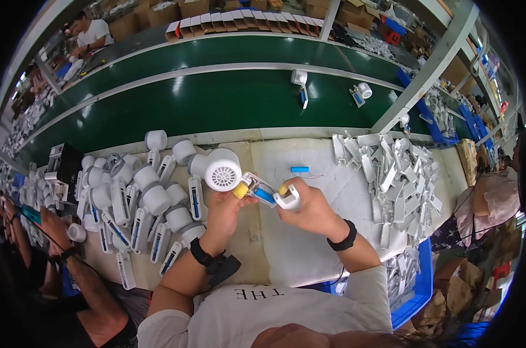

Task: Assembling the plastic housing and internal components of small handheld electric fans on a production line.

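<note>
My left hand (221,211) is closed around the handle of a white handheld fan (223,171), whose round slotted head faces up. The handle lies open, with a blue battery (265,195) showing inside. In my right hand (312,210) is a curved white plastic piece (288,199), pinched close to the end of that handle. I cannot make out whether the piece touches it. Yellow covers are on a fingertip of each hand. Just beyond my hands, a loose blue battery (299,169) with thin wires lies on the table.
Several white fans with open handles (138,203) crowd the table at left. To the right lies a heap of white handle shells (393,182), above a blue bin (419,287). A green conveyor (216,101) carrying several fans runs beyond. A co-worker's arm (80,267) is at left.
</note>
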`<state>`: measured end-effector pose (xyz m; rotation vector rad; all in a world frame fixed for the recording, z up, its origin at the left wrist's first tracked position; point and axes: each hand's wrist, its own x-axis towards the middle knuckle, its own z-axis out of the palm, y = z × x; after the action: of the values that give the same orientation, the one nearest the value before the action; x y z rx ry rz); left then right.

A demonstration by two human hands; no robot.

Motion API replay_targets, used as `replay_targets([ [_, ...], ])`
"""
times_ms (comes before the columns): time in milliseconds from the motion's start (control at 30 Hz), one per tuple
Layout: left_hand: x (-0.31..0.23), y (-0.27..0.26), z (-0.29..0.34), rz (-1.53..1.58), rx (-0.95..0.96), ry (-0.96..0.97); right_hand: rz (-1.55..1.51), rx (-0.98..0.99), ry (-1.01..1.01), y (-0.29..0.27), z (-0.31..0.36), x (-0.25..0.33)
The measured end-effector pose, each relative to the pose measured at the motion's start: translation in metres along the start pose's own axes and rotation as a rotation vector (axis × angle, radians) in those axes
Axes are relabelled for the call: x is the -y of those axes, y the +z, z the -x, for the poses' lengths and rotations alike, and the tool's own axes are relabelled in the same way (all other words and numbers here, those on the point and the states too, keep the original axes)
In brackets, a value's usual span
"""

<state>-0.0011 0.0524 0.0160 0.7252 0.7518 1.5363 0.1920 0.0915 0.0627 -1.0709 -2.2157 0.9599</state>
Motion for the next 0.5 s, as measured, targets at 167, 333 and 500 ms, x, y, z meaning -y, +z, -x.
replay_targets([
  [167,0.001,0.007,0.008,-0.011,-0.039,0.086,0.086,-0.178,-0.454,0.018,-0.006,0.015],
  [333,0.003,0.003,0.011,0.005,-0.005,0.131,0.115,-0.201,-0.510,0.023,-0.006,0.017],
  [500,0.006,0.005,0.016,-0.130,-0.050,0.204,0.125,-0.191,-0.492,0.028,-0.006,0.020],
])
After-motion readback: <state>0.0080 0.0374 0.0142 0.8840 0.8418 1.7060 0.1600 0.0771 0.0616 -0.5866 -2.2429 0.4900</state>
